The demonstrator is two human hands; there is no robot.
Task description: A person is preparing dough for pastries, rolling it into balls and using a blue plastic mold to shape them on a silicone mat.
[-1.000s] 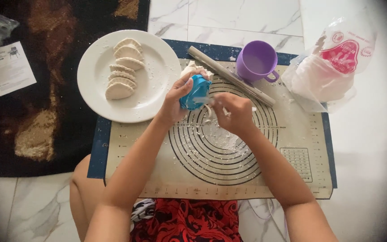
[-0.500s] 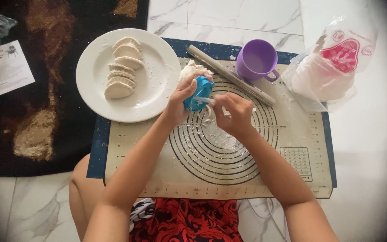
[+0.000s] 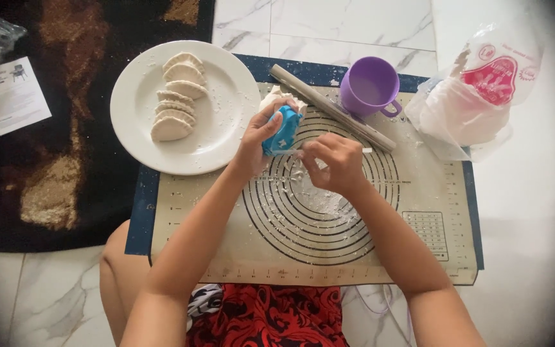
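On white marble floor, beige silicone pastry mat (image 3: pixel 419 257); our left hand (image 3: pixel 255 138) stays clamped on blue plastic dumpling press (image 3: pixel 282 130), right hand (image 3: pixel 332 164) fingers pinched together, both shifted slightly toward mat's far edge.

You have five folded dumplings (image 3: pixel 176 97) stacked on one white plate (image 3: pixel 226 138) at the left edge of one baking mat (image 3: pixel 419 193). One purple cup (image 3: pixel 369 87) and one rolling pin (image 3: pixel 335 109) lie along its far edge, one plastic bag (image 3: pixel 476 96) at its far right corner. One blue dumpling press (image 3: pixel 282 130) is there, too.
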